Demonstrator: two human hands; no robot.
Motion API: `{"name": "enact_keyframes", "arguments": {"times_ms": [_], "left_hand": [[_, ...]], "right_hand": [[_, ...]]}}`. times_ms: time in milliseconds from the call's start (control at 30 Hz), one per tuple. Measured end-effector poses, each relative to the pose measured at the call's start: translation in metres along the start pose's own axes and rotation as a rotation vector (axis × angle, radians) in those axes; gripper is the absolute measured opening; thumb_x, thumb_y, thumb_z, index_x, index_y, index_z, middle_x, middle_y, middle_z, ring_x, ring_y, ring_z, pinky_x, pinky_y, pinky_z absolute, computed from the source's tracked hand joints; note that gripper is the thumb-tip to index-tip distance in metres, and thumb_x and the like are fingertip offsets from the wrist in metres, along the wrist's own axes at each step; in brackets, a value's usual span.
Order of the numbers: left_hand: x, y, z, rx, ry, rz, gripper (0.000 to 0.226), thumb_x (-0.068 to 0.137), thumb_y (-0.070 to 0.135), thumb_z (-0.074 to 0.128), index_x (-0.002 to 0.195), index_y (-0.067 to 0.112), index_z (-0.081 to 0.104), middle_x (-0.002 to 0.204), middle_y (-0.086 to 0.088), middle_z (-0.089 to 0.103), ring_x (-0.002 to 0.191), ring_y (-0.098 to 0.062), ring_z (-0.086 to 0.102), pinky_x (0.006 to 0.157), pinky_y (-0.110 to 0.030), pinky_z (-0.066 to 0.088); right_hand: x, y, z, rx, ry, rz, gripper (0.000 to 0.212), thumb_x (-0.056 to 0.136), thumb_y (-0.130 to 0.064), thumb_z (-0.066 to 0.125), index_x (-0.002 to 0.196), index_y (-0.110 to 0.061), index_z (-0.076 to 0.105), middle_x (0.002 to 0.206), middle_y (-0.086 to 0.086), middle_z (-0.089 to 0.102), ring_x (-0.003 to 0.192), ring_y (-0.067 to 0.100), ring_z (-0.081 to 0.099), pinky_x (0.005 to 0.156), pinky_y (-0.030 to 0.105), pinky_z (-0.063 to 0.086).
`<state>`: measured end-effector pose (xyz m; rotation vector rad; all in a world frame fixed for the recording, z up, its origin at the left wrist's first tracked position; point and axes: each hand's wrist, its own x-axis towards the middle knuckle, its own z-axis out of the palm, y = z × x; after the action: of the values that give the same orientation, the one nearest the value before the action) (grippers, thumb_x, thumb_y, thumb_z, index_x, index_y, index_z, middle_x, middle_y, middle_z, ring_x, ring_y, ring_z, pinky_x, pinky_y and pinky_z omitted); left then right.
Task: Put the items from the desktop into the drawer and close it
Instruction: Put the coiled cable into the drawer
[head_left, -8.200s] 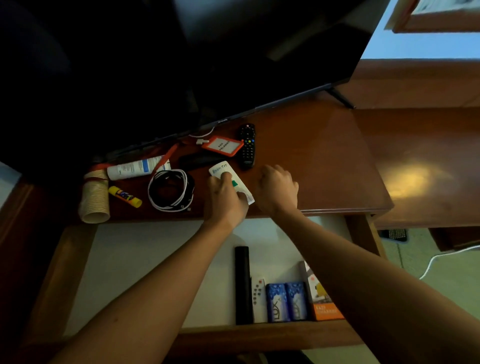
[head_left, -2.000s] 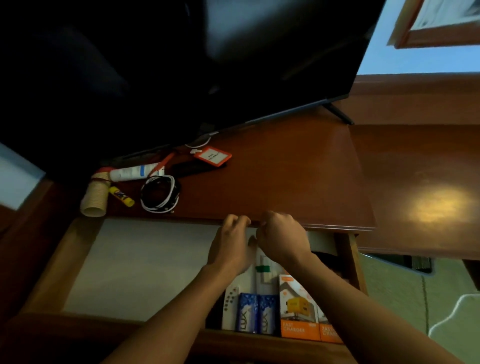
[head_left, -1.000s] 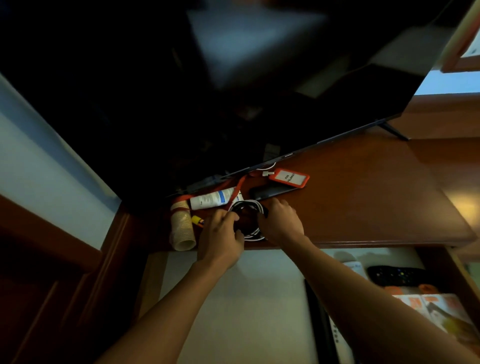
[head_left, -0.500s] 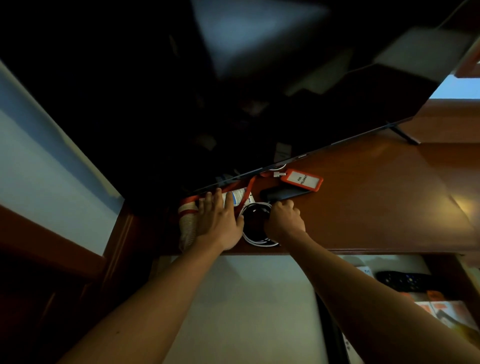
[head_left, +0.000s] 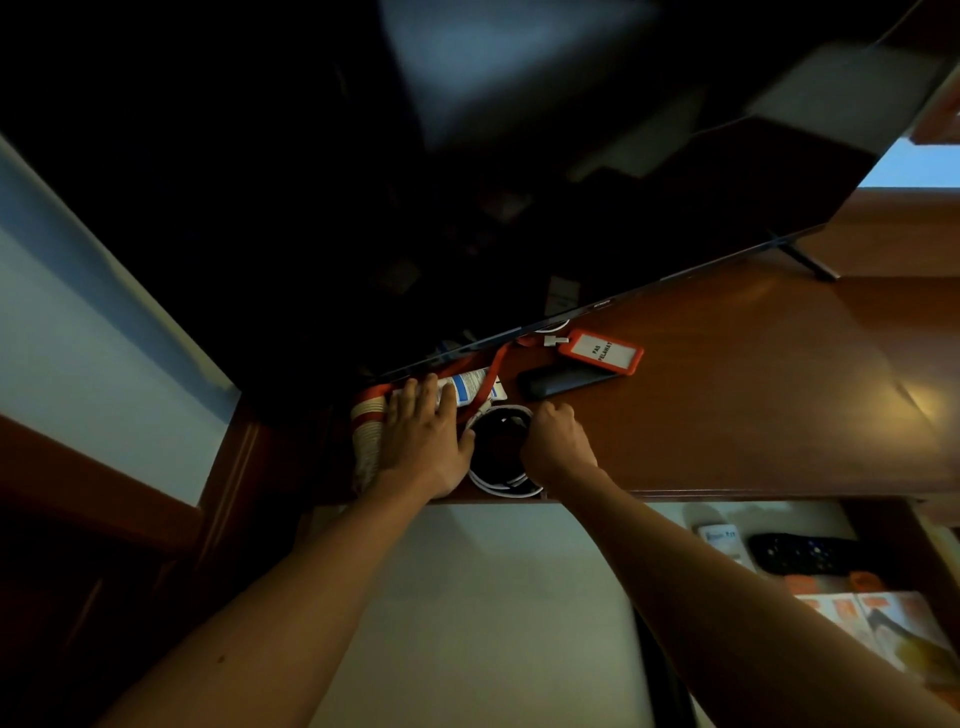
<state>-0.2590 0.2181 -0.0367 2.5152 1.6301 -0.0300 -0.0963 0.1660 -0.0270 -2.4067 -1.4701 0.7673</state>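
Observation:
A coil of black and white cable (head_left: 498, 457) lies at the front edge of the wooden desktop (head_left: 753, 395). My right hand (head_left: 558, 441) is closed on the coil's right side. My left hand (head_left: 423, 439) lies flat, fingers spread, over a stack of paper cups (head_left: 366, 441) and the end of a white tube (head_left: 470, 387). An orange badge holder (head_left: 601, 352) with its red lanyard and a dark flat case (head_left: 563, 382) rest behind the coil. The open drawer (head_left: 493, 597) sits below, with a black remote (head_left: 802, 553), a white remote (head_left: 719, 538) and orange boxes (head_left: 883, 623) at its right.
A large dark TV screen (head_left: 519, 182) overhangs the back of the desktop, its stand foot (head_left: 808, 260) at the far right. A long black bar (head_left: 657, 675) lies in the drawer. A pale wall is at the left.
Both hands came up from the drawer to the desktop's left cluster. My left hand moved from the coil onto the cups and tube; my right hand closed on the coil.

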Motion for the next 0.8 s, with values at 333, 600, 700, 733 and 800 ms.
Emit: {"name": "enact_keyframes", "arguments": {"times_ms": [333,600,700,733,800], "left_hand": [[0.003,0.000,0.001,-0.015,0.005,-0.004,0.075,0.097,0.058,0.038,0.156,0.016,0.016,0.165,-0.012,0.007,0.151,-0.035,0.001,0.123,-0.049,0.003],[0.009,-0.002,0.003,-0.030,0.023,-0.016,0.072,0.098,0.055,0.038,0.155,0.016,0.019,0.164,-0.011,0.011,0.151,-0.035,0.005,0.123,-0.048,0.005],[0.012,-0.001,0.004,-0.023,0.021,-0.021,0.071,0.097,0.054,0.039,0.154,0.014,0.021,0.164,-0.012,0.013,0.150,-0.035,0.007,0.122,-0.049,0.007],[0.012,0.000,0.003,-0.020,0.021,-0.024,0.072,0.097,0.054,0.040,0.154,0.014,0.020,0.163,-0.013,0.013,0.150,-0.035,0.008,0.122,-0.050,0.008],[0.013,0.000,0.004,-0.013,0.020,-0.029,0.073,0.097,0.053,0.042,0.154,0.014,0.019,0.164,-0.013,0.013,0.150,-0.036,0.007,0.122,-0.050,0.008]], "right_hand": [[-0.003,0.008,-0.002,0.008,0.025,0.010,0.034,0.095,-0.006,0.059,0.127,-0.002,0.050,0.123,0.021,0.052,0.111,0.036,0.054,0.094,0.048,0.053],[-0.004,0.010,-0.012,0.071,0.044,0.056,0.029,0.097,-0.001,0.050,0.125,0.001,0.047,0.128,0.022,0.041,0.107,0.042,0.057,0.093,0.048,0.053],[-0.004,0.010,-0.017,0.137,0.025,0.096,0.030,0.097,-0.002,0.047,0.127,-0.001,0.044,0.129,0.022,0.045,0.111,0.040,0.056,0.094,0.046,0.052],[-0.003,0.011,-0.018,0.167,0.016,0.102,0.029,0.097,-0.002,0.046,0.126,-0.003,0.044,0.128,0.022,0.048,0.112,0.039,0.056,0.095,0.047,0.052],[-0.002,0.012,-0.021,0.219,0.007,0.117,0.028,0.097,-0.003,0.046,0.125,-0.006,0.043,0.125,0.021,0.054,0.110,0.037,0.058,0.092,0.049,0.054]]}}
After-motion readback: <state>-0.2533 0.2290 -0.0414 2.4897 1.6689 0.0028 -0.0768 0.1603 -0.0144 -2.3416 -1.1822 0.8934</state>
